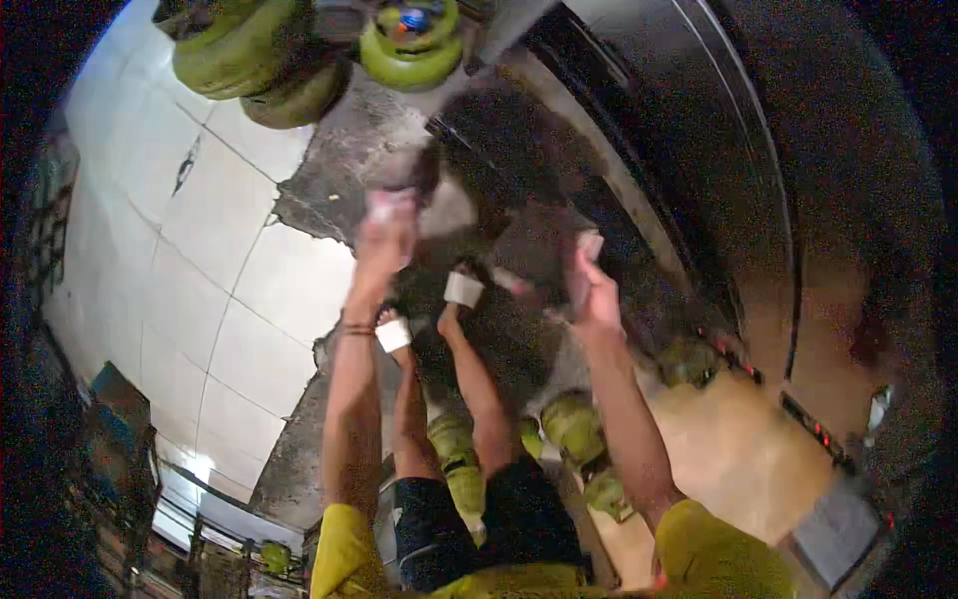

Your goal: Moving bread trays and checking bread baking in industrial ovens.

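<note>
My left hand point(384, 245) reaches forward over the dark, broken floor, a dark band round its wrist. Motion smears its fingers, and a pinkish-white patch shows at their tips; I cannot tell whether it is something held. Further right, my right hand point(599, 299) is raised, its fingers seemingly closed round a small pale thing point(590, 243) too blurred to name. The hands are well apart. Ahead of them stand green gas cylinders, one point(411, 45) with a blue spot on top. Below, more green cylinders point(574, 427) stand near my legs.
White floor tiles point(215, 270) with a ragged edge meet the rough dark floor point(359, 130) on the left. My feet wear sandals with white straps point(463, 290). A dark, long-edged structure point(689, 120) runs along the right, beside a tan surface point(738, 449). Several cylinders point(239, 50) stand upper left.
</note>
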